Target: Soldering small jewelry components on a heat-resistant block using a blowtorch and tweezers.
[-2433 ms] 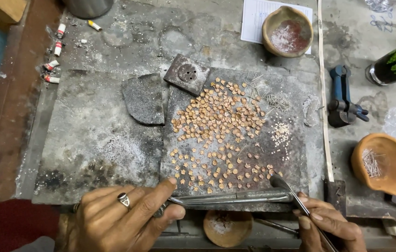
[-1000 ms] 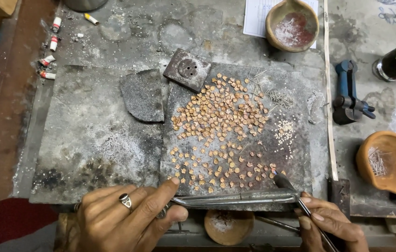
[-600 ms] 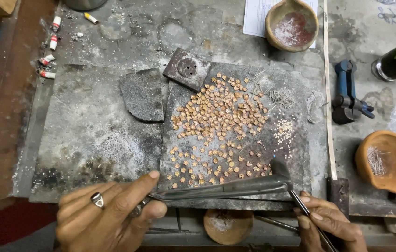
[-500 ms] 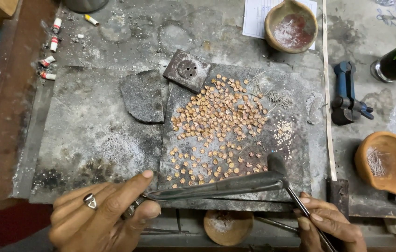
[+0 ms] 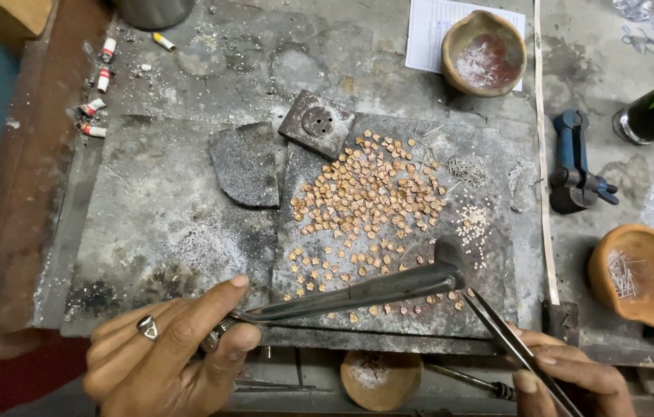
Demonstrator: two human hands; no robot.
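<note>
Leftward has slid the left hand [image 5: 168, 351] gripping the torch [image 5: 358, 293]; right hand [image 5: 566, 378] pinches tweezers [image 5: 512, 344].

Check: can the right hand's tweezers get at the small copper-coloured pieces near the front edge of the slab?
Probably yes. The right hand holds tweezers whose tips already sit among the copper-coloured pieces. The left hand's metal pipe lies just beside them, covering a few.

The left hand [image 5: 168, 351], wearing a ring, grips a curved metal blowpipe [image 5: 350, 293] whose tip ends over the dark slab [image 5: 489, 301]. The right hand [image 5: 570, 382] holds tweezers [image 5: 508, 336] pointed at the small copper-coloured pieces [image 5: 369, 201] spread on the slab. A clay bowl [image 5: 643, 274] holding thin pins sits right on the surface [image 5: 157, 224].
</note>
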